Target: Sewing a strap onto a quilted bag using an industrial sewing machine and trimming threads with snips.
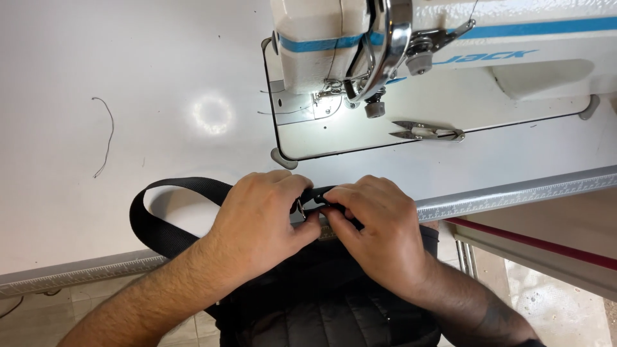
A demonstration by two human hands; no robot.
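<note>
strap: black webbing strap [168, 212], sits at the front edge of the sewing table [128, 77]; it loops out left of the hands and curves back under the left hand, so most of it lies outside the grip

buckle: small metal bit [299, 207] peeking out between the two hands, right at the table's front edge, mostly hidden so can't say exactly what kind of hardware it is

left hand: left hand [260, 222] is palm down, fingers curled, thumb tip pressed in toward the middle, pinched on the strap end by the metal piece

right hand: right hand [379, 231] is palm down too, fingers bent and closed on the same strap end, fingertips touching the left hand's

arms: both forearms come up from the bottom edge and angle in toward each other

bag: black quilted fabric [334, 308] hangs below the table edge, under the wrists

table: white top, with a metal ruler strip [514, 193] running along the front edge

machine: white industrial sewing machine [450, 38] with blue stripes at the back right of the table, needle area lit up

snips: thread snips [424, 133] lying on the machine bed, well apart from the hands

thread: a loose dark thread [106, 138] on the left part of the table

floor: pale tiles show below the front edge
</note>
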